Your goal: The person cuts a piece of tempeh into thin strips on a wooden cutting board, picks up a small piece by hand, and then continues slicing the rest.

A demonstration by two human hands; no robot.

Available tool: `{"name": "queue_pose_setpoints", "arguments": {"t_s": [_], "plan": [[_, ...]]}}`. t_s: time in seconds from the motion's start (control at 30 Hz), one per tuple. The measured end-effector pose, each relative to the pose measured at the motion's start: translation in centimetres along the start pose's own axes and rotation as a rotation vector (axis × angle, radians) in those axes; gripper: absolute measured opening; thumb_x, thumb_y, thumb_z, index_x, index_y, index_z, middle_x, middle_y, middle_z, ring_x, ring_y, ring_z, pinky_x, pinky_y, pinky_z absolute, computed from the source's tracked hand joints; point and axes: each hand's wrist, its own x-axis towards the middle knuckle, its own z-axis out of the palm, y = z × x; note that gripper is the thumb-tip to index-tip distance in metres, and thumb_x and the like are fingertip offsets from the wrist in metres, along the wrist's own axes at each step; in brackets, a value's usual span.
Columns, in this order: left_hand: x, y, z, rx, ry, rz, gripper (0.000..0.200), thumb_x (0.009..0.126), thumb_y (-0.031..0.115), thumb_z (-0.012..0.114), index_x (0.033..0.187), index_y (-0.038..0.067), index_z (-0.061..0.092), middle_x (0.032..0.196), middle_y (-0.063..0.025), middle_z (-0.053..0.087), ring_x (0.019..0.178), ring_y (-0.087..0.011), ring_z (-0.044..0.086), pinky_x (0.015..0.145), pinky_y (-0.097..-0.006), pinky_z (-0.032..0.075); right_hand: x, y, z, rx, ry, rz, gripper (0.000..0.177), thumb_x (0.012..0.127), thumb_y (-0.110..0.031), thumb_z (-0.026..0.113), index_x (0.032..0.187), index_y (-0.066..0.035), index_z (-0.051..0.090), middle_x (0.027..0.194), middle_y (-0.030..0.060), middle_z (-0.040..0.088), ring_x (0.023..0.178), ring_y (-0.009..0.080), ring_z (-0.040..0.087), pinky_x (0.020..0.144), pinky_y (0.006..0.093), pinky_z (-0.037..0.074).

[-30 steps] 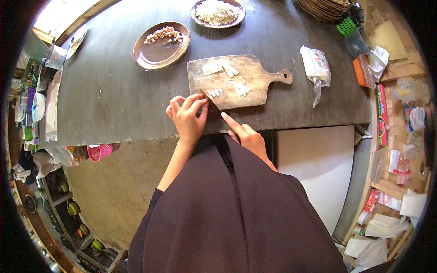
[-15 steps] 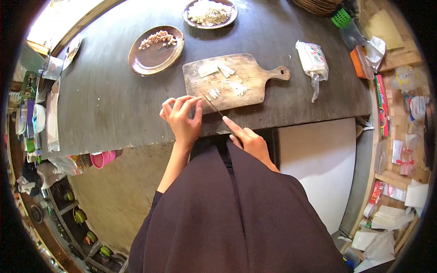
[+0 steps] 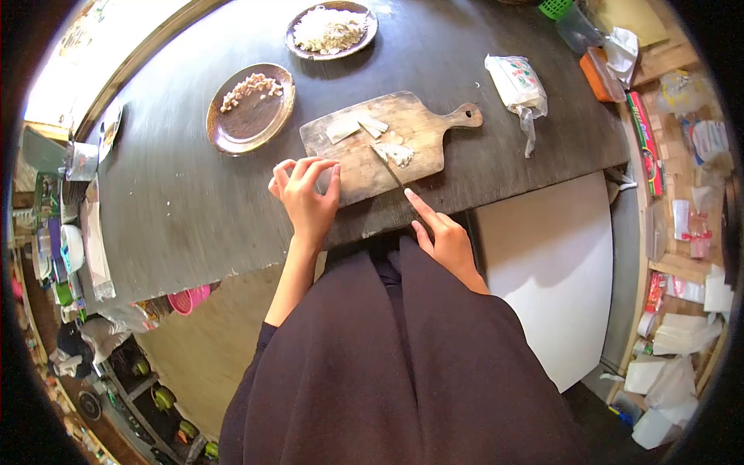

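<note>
A wooden cutting board [image 3: 426,159] with a handle lies near the front edge of the dark table. White slabs [image 3: 343,129] rest at its upper left, and a heap of small white pieces [image 3: 399,155] sits right of its middle. My right hand [image 3: 446,244] grips a thin knife [image 3: 390,171], index finger along its back, the blade tip beside the heap. My left hand [image 3: 308,198] is at the board's left front corner, fingers curled and thumb raised; whether anything is between them cannot be made out.
Behind the board stand a brown plate [image 3: 248,132] with small pinkish pieces and another plate [image 3: 329,56] heaped with pale shreds. A white plastic packet [image 3: 518,84] lies to the right of the board's handle. Shelves with bags and boxes line the right side.
The knife and my right hand have moved right, and a small white pile from the board's lower left now lies with the heap. The whole view has shifted and turned slightly.
</note>
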Motion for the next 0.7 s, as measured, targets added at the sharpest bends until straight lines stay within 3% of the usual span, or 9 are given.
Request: {"name": "queue_pose_setpoints", "arguments": {"t_s": [0.33,0.6,0.7], "plan": [[5.6,-1.5,2.8,0.033,-0.156,0.090,0.025,0.080,0.025,0.081,0.104,0.024,0.078,0.113,0.0009,0.067,0.112,-0.0239,0.055,0.096,-0.0421,0.036,0.1,-2.3,-0.1,-0.045,0.103,0.081,0.062,0.095,-0.021,0.066,0.153,-0.036,0.049,0.074,0.0118,0.057,0.063,0.0333,0.063,0.060,0.0441,0.055],[6.1,-2.5,4.1,0.031,-0.132,0.210,0.017,0.080,0.022,0.081,0.097,0.024,0.079,0.109,0.0039,0.068,0.109,-0.0242,0.055,0.095,-0.0413,0.036,1.2,-3.3,-1.2,0.036,0.157,0.186,0.062,0.095,-0.018,0.065,0.153,-0.033,0.049,0.085,0.0160,0.064,0.076,0.0378,0.066,0.071,0.0487,0.055],[6.2,-2.3,3.8,-0.032,-0.114,0.205,0.012,0.081,0.020,0.080,0.093,0.021,0.079,0.103,0.0032,0.071,0.104,-0.0241,0.057,0.093,-0.0405,0.038,2.3,-3.3,-1.2,-0.076,0.235,0.231,0.062,0.094,-0.017,0.065,0.153,-0.031,0.049,0.090,0.0163,0.066,0.078,0.0394,0.067,0.072,0.0501,0.055]]}}
